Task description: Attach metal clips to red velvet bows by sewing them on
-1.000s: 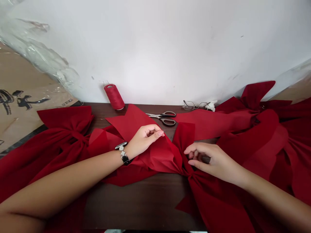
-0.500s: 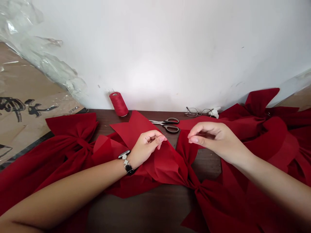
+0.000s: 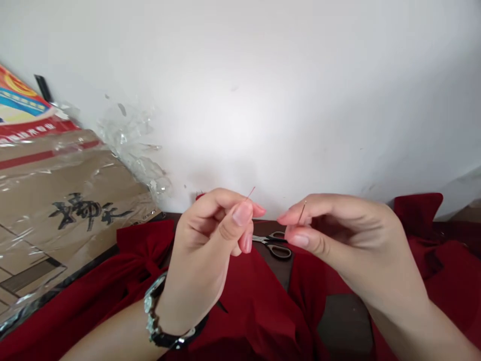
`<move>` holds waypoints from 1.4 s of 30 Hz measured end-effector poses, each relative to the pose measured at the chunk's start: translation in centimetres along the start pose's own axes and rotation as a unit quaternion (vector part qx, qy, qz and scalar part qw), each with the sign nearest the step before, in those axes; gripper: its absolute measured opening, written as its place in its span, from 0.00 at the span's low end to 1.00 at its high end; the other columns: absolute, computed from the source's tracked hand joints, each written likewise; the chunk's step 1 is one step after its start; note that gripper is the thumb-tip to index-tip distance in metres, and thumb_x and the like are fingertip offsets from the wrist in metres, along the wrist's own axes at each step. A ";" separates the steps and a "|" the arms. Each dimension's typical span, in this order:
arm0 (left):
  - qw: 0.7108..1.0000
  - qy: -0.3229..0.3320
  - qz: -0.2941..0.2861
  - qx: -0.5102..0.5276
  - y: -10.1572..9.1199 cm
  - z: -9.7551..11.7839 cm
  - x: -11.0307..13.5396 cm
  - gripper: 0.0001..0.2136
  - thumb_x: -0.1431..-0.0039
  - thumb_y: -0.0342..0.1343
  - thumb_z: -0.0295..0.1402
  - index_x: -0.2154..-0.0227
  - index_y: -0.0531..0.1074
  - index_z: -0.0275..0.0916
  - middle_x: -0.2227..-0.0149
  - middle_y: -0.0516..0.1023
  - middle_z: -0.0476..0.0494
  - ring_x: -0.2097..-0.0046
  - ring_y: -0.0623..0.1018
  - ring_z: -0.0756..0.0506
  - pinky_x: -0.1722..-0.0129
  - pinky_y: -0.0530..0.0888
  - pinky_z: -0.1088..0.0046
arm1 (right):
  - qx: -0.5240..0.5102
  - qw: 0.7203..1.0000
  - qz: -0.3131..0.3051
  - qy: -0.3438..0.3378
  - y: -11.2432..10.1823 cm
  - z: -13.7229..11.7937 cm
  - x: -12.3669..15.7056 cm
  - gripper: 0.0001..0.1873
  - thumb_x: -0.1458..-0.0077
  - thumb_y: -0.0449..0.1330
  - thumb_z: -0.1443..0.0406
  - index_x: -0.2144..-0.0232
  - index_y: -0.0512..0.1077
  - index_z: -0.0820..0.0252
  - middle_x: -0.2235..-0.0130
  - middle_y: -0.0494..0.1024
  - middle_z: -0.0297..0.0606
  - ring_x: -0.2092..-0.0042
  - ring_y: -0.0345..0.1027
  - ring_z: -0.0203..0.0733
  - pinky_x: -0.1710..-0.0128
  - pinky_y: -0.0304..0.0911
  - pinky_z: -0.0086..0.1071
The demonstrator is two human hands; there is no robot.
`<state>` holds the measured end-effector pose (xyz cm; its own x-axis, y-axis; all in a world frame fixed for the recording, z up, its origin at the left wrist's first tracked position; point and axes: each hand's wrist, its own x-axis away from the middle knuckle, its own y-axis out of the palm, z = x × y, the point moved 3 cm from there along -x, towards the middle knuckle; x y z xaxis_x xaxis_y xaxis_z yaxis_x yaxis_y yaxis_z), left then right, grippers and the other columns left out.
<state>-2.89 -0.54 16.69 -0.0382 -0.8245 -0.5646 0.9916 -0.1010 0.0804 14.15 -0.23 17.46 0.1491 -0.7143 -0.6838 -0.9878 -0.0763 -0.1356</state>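
Note:
My left hand (image 3: pixel 210 240) is raised in front of me, thumb and forefinger pinched on the end of a thin red thread (image 3: pixel 251 192). Beside it my right hand (image 3: pixel 338 235) pinches a thin needle (image 3: pixel 301 212) that points up. The two fingertips are a few centimetres apart. A watch (image 3: pixel 165 326) sits on my left wrist. Under the hands red fabric (image 3: pixel 259 311) lies folded on the dark wooden table (image 3: pixel 341 321).
Black-handled scissors (image 3: pixel 276 245) lie on the table behind my hands. A cardboard box under clear plastic wrap (image 3: pixel 56 200) leans at the left. More red fabric (image 3: pixel 424 220) is piled at the right against the white wall.
Both hands have lifted off the red fabric and come up close to the camera, now pinching thread and needle. The view has tilted upward; the spool and glasses are now out of sight.

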 end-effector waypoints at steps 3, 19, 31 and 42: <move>0.999 0.010 -0.005 0.031 0.6 0.4 0.1 0.08 0.40 0.58 0.41 0.72 0.76 0.47 0.84 0.66 0.53 0.81 0.64 0.53 0.82 0.63 0.76 | 0.016 0.999 0.027 -0.033 0.0 -0.6 0.7 0.05 0.52 0.70 0.64 0.69 0.79 0.48 0.71 0.80 0.33 0.73 0.72 0.38 0.78 0.70 0.30; 0.996 0.035 -0.064 -0.052 0.7 -0.3 0.3 0.07 0.41 0.59 0.38 0.71 0.79 0.43 0.81 0.73 0.52 0.79 0.71 0.53 0.79 0.68 0.77 | 0.106 0.992 -0.007 -0.063 -0.1 -0.6 1.0 0.06 0.44 0.62 0.64 0.73 0.73 0.56 0.73 0.76 0.35 0.72 0.70 0.37 0.75 0.68 0.29; 0.973 0.092 -0.100 -0.188 1.3 1.2 -0.9 0.08 0.42 0.59 0.28 0.76 0.77 0.38 0.78 0.77 0.52 0.76 0.73 0.54 0.78 0.69 0.82 | 0.078 0.996 0.001 -0.054 -0.3 -0.1 0.7 0.03 0.46 0.64 0.68 0.72 0.74 0.59 0.73 0.75 0.32 0.73 0.67 0.32 0.75 0.65 0.23; 0.989 0.081 -0.019 -0.126 0.2 1.1 0.0 0.12 0.40 0.58 0.38 0.75 0.72 0.38 0.81 0.69 0.52 0.79 0.69 0.54 0.81 0.67 0.80 | -0.129 0.989 -0.047 0.062 0.8 -0.2 1.2 0.08 0.54 0.69 0.73 0.72 0.76 0.58 0.74 0.77 0.29 0.73 0.69 0.27 0.71 0.67 0.18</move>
<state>-2.84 -1.23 17.61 -0.0764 -0.7214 -0.6883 0.9898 0.0286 -0.1398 13.51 -1.27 16.68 0.2497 -0.7739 -0.5820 -0.9506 -0.3103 0.0047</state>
